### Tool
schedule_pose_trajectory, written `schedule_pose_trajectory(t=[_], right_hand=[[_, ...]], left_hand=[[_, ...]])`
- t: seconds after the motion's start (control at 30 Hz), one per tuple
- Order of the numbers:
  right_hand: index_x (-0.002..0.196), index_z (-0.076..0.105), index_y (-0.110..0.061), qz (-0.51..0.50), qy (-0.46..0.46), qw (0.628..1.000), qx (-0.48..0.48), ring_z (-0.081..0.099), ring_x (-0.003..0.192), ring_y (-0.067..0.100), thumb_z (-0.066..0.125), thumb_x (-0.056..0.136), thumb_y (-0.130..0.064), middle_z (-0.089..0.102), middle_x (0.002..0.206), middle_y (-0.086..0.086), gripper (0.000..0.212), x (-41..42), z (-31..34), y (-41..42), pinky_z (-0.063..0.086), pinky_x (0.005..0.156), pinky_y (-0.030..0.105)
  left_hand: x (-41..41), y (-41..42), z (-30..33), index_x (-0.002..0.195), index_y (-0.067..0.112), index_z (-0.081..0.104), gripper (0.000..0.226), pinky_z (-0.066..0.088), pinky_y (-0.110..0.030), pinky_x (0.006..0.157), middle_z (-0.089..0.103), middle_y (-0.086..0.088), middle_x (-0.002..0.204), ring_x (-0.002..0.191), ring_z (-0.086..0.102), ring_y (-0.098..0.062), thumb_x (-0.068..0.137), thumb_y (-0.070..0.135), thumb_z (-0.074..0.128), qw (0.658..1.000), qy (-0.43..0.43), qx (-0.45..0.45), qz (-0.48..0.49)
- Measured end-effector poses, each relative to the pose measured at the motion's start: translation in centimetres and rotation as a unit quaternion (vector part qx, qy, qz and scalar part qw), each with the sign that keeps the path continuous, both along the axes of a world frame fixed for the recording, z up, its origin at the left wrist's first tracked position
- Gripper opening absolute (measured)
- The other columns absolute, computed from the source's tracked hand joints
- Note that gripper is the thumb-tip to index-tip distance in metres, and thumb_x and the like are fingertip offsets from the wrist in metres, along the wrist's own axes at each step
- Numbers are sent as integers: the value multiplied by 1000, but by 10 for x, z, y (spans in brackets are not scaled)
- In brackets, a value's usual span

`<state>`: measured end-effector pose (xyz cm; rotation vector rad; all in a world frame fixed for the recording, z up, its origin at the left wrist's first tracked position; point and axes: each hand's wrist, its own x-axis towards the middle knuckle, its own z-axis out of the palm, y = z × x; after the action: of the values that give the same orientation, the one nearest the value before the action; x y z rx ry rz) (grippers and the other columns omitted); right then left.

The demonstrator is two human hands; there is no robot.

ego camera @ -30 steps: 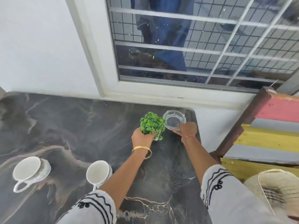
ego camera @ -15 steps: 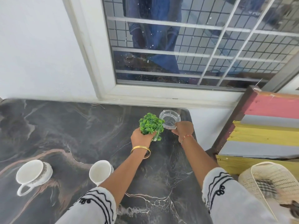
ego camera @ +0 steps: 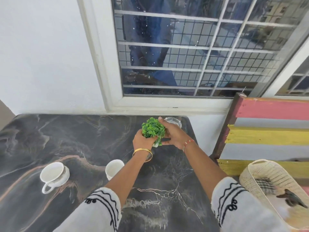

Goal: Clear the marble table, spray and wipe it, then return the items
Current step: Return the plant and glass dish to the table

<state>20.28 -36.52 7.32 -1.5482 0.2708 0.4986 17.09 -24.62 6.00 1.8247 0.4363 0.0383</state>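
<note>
L hand is gripping the small green plant from its left side, fingers curling round the base. R hand is resting against the plant's right side w/ fingers straight, not clasping. Plant is sitting near the far right corner of the marble table, w/ a glass ashtray just behind the R hand, partly hidden. Two white cups are standing on the table nearer the person. A woven basket is sitting to the right, off the table.
</note>
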Motion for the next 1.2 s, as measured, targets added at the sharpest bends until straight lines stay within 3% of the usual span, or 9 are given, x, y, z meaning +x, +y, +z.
schedule_pose_trajectory(t=[0.1, 0.23, 0.43, 0.5, 0.6, 0.8, 0.87, 1.07, 1.2], right_hand=[[99, 63, -24, 13, -10, 1000, 2, 58, 105, 24, 57, 84, -54, 64, 109, 4, 34, -20, 10, 13, 49, 95, 47], [98, 64, -21, 16, -26, 999, 22, 60, 96, 23, 56, 86, -53, 66, 102, 2, 35, -52, 18, 33, 50, 93, 44], [98, 65, -23, -2, -48, 997, 66, 62, 103, 25, 55, 86, -52, 66, 116, 6, 34, -93, 19, 71, 53, 89, 42], [96, 66, -22, -6, -50, 996, 77, 62, 105, 26, 55, 87, -51, 66, 114, 6, 32, -101, 20, 85, 50, 93, 45], [96, 67, -21, 2, -49, 995, 91, 60, 111, 27, 57, 86, -51, 68, 110, 5, 33, -107, 20, 109, 47, 99, 49], [96, 65, -17, 29, -70, 992, 100, 61, 95, 25, 57, 88, -45, 67, 97, 5, 30, -107, 36, 167, 50, 95, 48], [96, 65, -16, 40, -75, 992, 97, 61, 94, 25, 58, 89, -42, 66, 98, 6, 28, -104, 41, 185, 50, 95, 48], [93, 66, -13, 67, -78, 990, 100, 61, 77, 21, 61, 88, -30, 66, 89, 4, 18, -86, 44, 248, 53, 83, 42], [95, 66, -13, 79, -69, 988, 112, 60, 84, 24, 61, 88, -28, 65, 95, 6, 17, -65, 35, 294, 52, 89, 47]], left_hand=[[-18, 12, 7, 109, 4, 59, 40, 39, -22, 75, 66, -12, 106, 94, 59, -23, 72, 8, 73, 1000, -10, -16, -1], [-50, 34, 17, 109, 6, 61, 42, 43, -24, 79, 68, -12, 107, 97, 61, -25, 69, 9, 75, 999, -29, -28, -15], [-92, 71, 26, 98, 14, 55, 53, 53, -48, 88, 65, -16, 102, 99, 63, -34, 48, 14, 73, 991, -10, -124, -46], [-104, 85, 32, 100, 13, 54, 50, 53, -45, 88, 62, -12, 98, 97, 62, -32, 54, 8, 74, 986, -7, -161, -42], [-115, 106, 36, 112, 7, 52, 50, 49, -42, 87, 60, -12, 103, 96, 60, -29, 67, 0, 72, 982, -17, -187, -8], [-117, 155, 40, 111, 8, 53, 73, 50, -50, 94, 64, -16, 112, 104, 63, -33, 45, 19, 81, 948, -60, -286, 127], [-114, 173, 36, 113, 5, 57, 92, 51, -47, 93, 67, -16, 109, 101, 65, -31, 29, 34, 80, 947, -71, -282, 138], [-108, 239, 33, 97, 9, 65, 79, 53, -47, 90, 71, -14, 98, 95, 68, -34, 31, 50, 79, 968, -58, -211, 121], [-91, 290, 39, 90, 10, 63, 66, 54, -47, 89, 70, -12, 94, 91, 67, -31, 42, 53, 78, 980, -38, -150, 122]])
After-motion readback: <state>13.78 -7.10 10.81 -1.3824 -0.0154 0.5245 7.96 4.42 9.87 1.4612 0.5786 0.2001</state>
